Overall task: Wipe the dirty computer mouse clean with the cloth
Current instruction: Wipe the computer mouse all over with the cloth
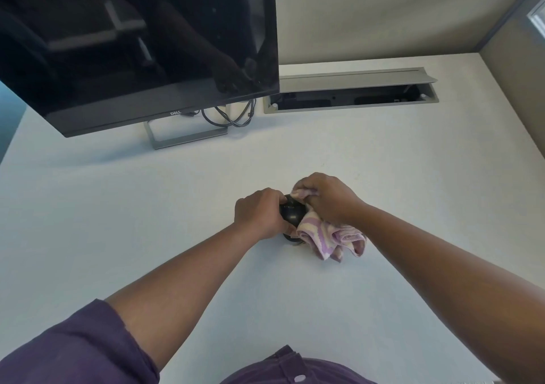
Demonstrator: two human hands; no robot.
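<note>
A black computer mouse (292, 213) is held a little above the white desk (147, 212), near its middle. My left hand (259, 214) grips the mouse from the left side, fingers curled round it. My right hand (324, 199) holds a bunched cloth with purple and cream stripes (333, 237) against the mouse's right and far side. Most of the cloth hangs below my right hand and touches the desk. Both hands hide much of the mouse.
A dark Dell monitor (138, 44) on a grey stand (188, 136) occupies the back left, with black cables (233, 116) behind it. An open cable tray (351, 94) is set into the desk at the back right. A partition wall (513, 88) borders the right.
</note>
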